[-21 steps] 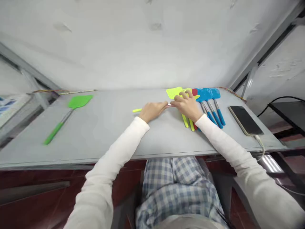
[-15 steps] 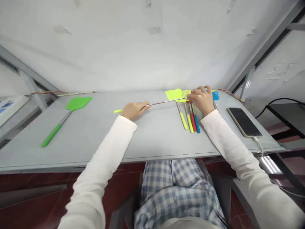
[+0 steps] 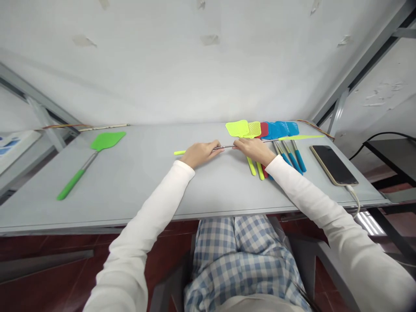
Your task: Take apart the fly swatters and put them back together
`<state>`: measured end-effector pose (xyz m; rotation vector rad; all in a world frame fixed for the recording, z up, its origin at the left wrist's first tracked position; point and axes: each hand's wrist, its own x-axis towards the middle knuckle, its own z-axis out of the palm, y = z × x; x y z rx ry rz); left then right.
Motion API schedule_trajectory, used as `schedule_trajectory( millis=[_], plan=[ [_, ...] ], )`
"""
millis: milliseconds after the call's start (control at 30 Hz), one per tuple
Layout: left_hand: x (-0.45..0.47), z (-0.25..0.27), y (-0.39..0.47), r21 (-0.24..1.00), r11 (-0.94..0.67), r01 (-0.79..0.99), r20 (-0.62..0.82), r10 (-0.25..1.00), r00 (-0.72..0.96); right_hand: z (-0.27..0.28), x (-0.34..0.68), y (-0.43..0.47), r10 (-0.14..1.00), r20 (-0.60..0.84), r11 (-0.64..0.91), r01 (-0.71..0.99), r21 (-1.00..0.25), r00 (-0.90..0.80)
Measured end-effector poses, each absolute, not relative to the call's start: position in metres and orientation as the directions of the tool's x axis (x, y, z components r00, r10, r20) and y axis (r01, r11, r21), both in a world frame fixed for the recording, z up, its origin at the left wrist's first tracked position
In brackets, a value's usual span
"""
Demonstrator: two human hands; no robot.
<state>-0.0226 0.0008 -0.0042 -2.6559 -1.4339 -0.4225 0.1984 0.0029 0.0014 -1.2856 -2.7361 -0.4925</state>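
Note:
Both hands grip one yellow fly swatter (image 3: 300, 138) with a thin metal rod, held sideways above the table. My left hand (image 3: 200, 154) is closed near its yellow handle, whose end sticks out on the left. Farther right along the rod, my right hand (image 3: 255, 150) pinches the metal. The swatter's head points right and shows edge-on. Beneath and behind my right hand lie several fly swatters in a row: yellow ones (image 3: 238, 128), a red one (image 3: 264, 129) and blue ones (image 3: 287, 128). My right hand and sleeve partly cover their handles.
A green fly swatter (image 3: 105, 140) lies alone on the left of the grey table (image 3: 146, 182). At the right lies a phone (image 3: 334, 164) with a white cable plugged in. A white wall (image 3: 182, 78) rises behind the table, with metal frame bars at both sides.
My right hand has slid left along the rod, closer to my left hand. My left hand has shifted slightly right with the swatter. The blue swatters have come into clearer view.

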Motion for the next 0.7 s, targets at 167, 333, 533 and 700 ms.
schedule_trajectory(
  millis=[167, 333, 533, 700],
  plan=[
    [-0.047, -0.004, 0.011, 0.024, -0.532, 0.847, 0.241, 0.825, 0.511, 0.006, 0.225, 0.017, 0.739, 0.189, 0.585, 0.755, 0.296, -0.647],
    [-0.104, -0.001, 0.02, -0.057, -0.435, 0.899, 0.386, 0.82, 0.422, 0.015, 0.273, 0.03, 0.774, 0.281, 0.462, 0.809, 0.363, -0.568],
    [-0.147, 0.004, 0.023, -0.079, -0.348, 0.934, 0.474, 0.811, 0.342, 0.017, 0.296, 0.039, 0.776, 0.345, 0.382, 0.829, 0.407, -0.527],
    [-0.15, 0.001, 0.026, -0.105, -0.366, 0.925, 0.459, 0.807, 0.372, 0.015, 0.294, 0.039, 0.782, 0.322, 0.385, 0.82, 0.425, -0.534]
  ],
)
